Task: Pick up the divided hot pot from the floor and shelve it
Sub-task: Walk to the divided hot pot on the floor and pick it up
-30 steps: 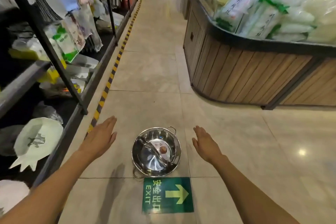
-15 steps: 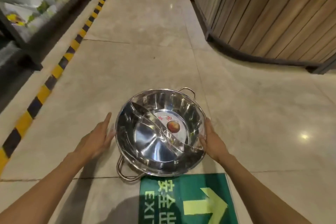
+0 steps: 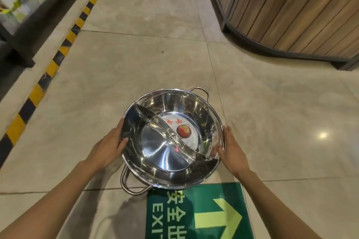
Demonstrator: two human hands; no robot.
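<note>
A shiny steel divided hot pot (image 3: 165, 163) sits low over the tiled floor, with an S-shaped wall across its middle and a round sticker with a red picture in the far half. It has two loop handles, one far right and one near left. My left hand (image 3: 107, 147) grips the pot's left rim, thumb over the edge. My right hand (image 3: 232, 151) holds the right rim, thumb inside. Whether the pot rests on the floor or is just off it, I cannot tell.
A green EXIT floor sign (image 3: 196, 213) with an arrow lies just in front of the pot. A yellow-black striped strip (image 3: 52, 64) runs along the shelf unit (image 3: 21, 6) on the left. A curved wooden display stand (image 3: 291, 9) fills the upper right.
Both hands have closed in from beside the pot onto its rim. The camera has come lower and nearer, so the pot looks larger.
</note>
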